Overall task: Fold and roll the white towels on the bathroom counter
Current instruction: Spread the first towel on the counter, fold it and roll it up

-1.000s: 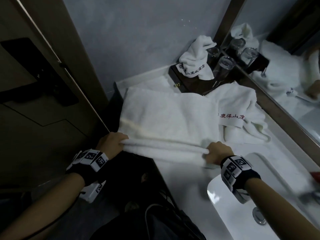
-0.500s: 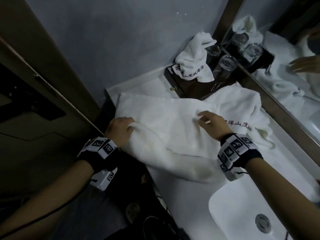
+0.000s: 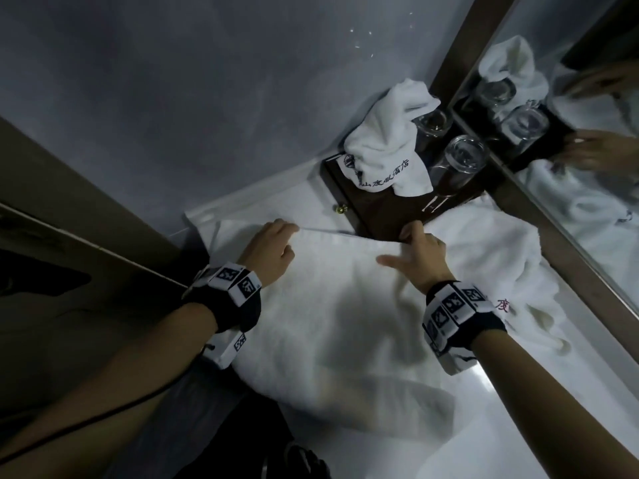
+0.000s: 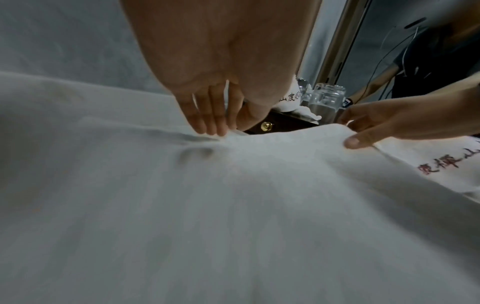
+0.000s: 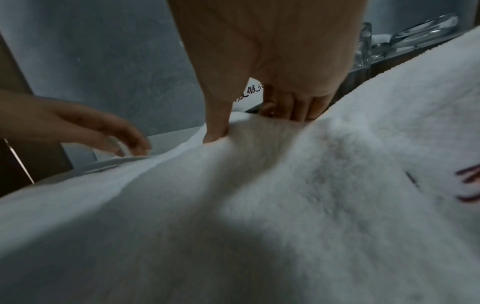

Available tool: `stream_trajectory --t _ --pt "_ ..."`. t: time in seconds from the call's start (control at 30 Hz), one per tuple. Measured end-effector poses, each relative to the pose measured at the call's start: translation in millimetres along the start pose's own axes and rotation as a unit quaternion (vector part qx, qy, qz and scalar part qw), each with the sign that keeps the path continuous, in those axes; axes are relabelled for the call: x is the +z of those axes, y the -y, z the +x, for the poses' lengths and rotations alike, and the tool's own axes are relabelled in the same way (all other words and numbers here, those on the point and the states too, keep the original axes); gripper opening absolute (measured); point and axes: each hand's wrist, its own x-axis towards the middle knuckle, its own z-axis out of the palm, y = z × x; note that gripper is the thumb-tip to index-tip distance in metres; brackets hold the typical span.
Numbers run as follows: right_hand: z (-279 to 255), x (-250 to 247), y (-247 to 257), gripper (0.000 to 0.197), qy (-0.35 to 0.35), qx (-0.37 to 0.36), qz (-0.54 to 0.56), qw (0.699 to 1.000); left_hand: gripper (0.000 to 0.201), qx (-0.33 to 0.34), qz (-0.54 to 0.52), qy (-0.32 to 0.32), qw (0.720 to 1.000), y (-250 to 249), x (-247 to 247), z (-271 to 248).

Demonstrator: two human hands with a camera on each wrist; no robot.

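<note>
Grey wall, mirror (image 3: pixel 570 150) at 2 o'clock, white worktop (image 3: pixel 539 409) in the head view. Big towel (image 3: pixel 345 305) lies doubled flat mid-frame, one fold looks done; no roll yet. Second towel (image 3: pixel 491 250) crumpled at 3 o'clock, a third (image 3: pixel 387 140) bunched on the dark box (image 3: pixel 373 209) at 1 o'clock beside the glasses (image 3: pixel 463 157), both unfolded, so most work is left. Left hand (image 3: pixel 269 250) and right hand (image 3: pixel 418 257) sit at the towel's far edge, arms reaching forward.

Left wrist view: left fingers (image 4: pixel 207 115) straight, close together, thumb underneath, pinching the edge of the towel (image 4: pixel 233 205). Right hand (image 4: pixel 389 123) at 3 o'clock.

Right wrist view: thumb on top, right fingers (image 5: pixel 293 107) curled behind the hem, gripping the towel (image 5: pixel 259 205). Left hand (image 5: pixel 98 127) at 9 o'clock.
</note>
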Motion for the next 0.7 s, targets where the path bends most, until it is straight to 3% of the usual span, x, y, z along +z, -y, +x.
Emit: stream_trajectory --t 0.13,0.27,0.33,0.43,0.57,0.63,0.7 --pt "-3.6 -4.7 -10.4 0.023 0.018 -0.077 0.025 0.997 0.049 0.045 0.014 0.042 0.998 9.1 -0.1 26.4" --pt "-4.2 -16.6 -19.1 0.013 0.052 -0.132 0.042 0.989 0.035 0.025 0.098 0.055 0.993 23.8 -1.6 38.4" --pt "-3.6 -21.5 -19.5 0.022 0.086 -0.100 0.062 0.989 0.036 0.021 0.164 0.066 0.984 32.3 -5.8 41.3" --pt "-2.8 -26.8 -16.0 0.045 0.147 0.012 0.021 0.989 0.044 0.027 0.245 0.122 0.961 50.5 -16.3 40.5" --pt "-7.3 -29.2 -11.7 0.024 0.107 0.030 -0.099 0.989 0.042 0.049 0.336 0.177 0.924 74.8 -32.1 33.9" --pt "-12.0 -29.4 -9.0 0.020 0.082 0.052 -0.105 0.990 0.033 0.060 0.327 0.180 0.926 76.8 -38.3 31.0" --pt "-17.5 -30.4 -8.0 0.018 0.058 0.079 -0.088 0.991 0.019 0.080 0.300 0.138 0.940 68.6 -47.1 30.5"
